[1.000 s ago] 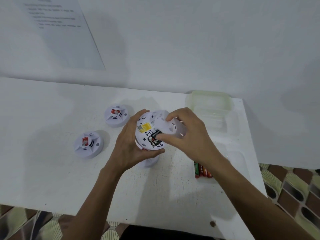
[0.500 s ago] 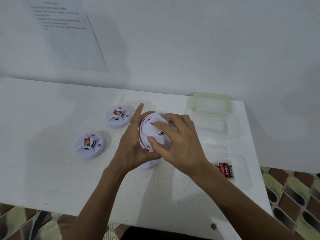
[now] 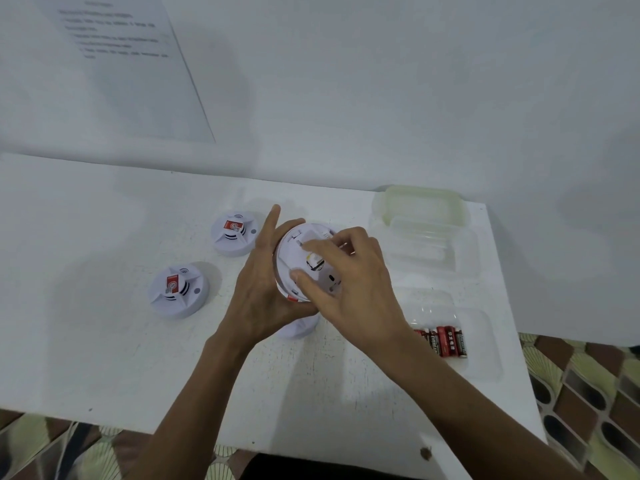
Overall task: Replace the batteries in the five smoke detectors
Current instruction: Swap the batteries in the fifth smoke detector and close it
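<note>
A white table (image 3: 104, 237) is set against a white wall. Above its middle the smoke detector (image 3: 294, 252) is gripped at the rim by the left hand (image 3: 263, 292) and pinched on its back by the right hand (image 3: 349, 289); red batteries (image 3: 445, 341) are laid near the right edge.

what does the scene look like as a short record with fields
left hand: cups held detector from its left side
right hand: fingers curled over the same detector's back
other detectors: far detector and near detector lie left on the table; a third detector sits partly hidden under the hands
batteries: red, in clear tray at right
clear box: behind the tray
</note>
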The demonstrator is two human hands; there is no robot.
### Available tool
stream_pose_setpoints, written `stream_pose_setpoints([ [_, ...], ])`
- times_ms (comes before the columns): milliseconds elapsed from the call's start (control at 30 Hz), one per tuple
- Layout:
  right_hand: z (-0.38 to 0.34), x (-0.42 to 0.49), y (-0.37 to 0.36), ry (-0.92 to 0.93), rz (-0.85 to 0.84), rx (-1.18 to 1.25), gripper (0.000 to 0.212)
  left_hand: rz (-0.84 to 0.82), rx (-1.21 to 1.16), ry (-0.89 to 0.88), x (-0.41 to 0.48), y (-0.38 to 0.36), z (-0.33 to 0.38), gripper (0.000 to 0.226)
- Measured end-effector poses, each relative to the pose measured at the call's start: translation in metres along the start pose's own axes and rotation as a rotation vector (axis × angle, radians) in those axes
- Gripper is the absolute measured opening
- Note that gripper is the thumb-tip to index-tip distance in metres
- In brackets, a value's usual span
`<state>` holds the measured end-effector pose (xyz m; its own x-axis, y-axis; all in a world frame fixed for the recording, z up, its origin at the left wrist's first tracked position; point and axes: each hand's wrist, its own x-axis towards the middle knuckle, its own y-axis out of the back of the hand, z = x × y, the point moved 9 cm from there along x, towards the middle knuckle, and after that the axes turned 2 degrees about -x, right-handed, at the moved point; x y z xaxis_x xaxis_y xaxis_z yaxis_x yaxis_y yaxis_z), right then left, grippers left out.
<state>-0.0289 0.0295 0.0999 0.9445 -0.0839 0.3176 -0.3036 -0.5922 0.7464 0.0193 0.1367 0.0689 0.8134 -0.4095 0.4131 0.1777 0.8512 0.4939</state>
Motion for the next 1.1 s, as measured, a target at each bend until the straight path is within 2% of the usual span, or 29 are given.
stream_pose_setpoints([
  [133, -0.002, -0.003, 0.002, -0.064, 0.060, 0.029, 0.034, 0.002, -0.175, 0.105, 0.002, -0.002, 0.002, 0.082],
  [233, -0.006, -0.005, 0.003, -0.083, 0.111, -0.040, 0.037, 0.046, -0.123, 0.060, 0.001, 0.000, 0.011, 0.083],
  [300, -0.008, -0.007, 0.003, -0.097, 0.147, -0.105, 0.039, 0.035, -0.141, 0.091, -0.001, -0.002, 0.007, 0.077],
  [433, -0.014, -0.007, 0.008, -0.110, 0.241, -0.195, 0.041, 0.052, -0.077, 0.079, 0.000, 0.001, 0.011, 0.091],
  [567, -0.017, -0.007, 0.012, -0.079, 0.273, -0.208, 0.039, 0.051, -0.058, 0.058, 0.004, 0.003, 0.016, 0.081],
  [733, 0.008, 0.000, 0.016, -0.104, 0.028, 0.157, 0.037, 0.059, 0.229, -0.134, 0.008, 0.003, 0.025, 0.084],
  [800, 0.016, 0.004, 0.021, -0.109, -0.033, 0.298, 0.036, -0.009, 0.163, -0.128, 0.010, -0.003, 0.021, 0.082],
  [900, 0.022, 0.004, 0.019, -0.148, -0.177, 0.476, 0.045, -0.100, -0.033, -0.050, 0.002, -0.010, 0.018, 0.062],
  [967, 0.025, 0.002, 0.017, -0.190, -0.268, 0.558, 0.054, -0.120, -0.039, -0.065, 0.005, -0.011, 0.028, 0.065],
  [1000, 0.025, 0.000, 0.016, -0.198, -0.304, 0.592, 0.057, -0.080, -0.021, -0.067, 0.009, -0.010, 0.028, 0.069],
  [1033, 0.025, 0.000, 0.016, -0.195, -0.327, 0.625, 0.058, -0.031, -0.002, -0.091, 0.012, -0.006, 0.031, 0.077],
  [1100, 0.025, -0.001, 0.020, -0.190, -0.329, 0.679, 0.058, -0.042, 0.007, -0.076, 0.015, -0.005, 0.030, 0.093],
])
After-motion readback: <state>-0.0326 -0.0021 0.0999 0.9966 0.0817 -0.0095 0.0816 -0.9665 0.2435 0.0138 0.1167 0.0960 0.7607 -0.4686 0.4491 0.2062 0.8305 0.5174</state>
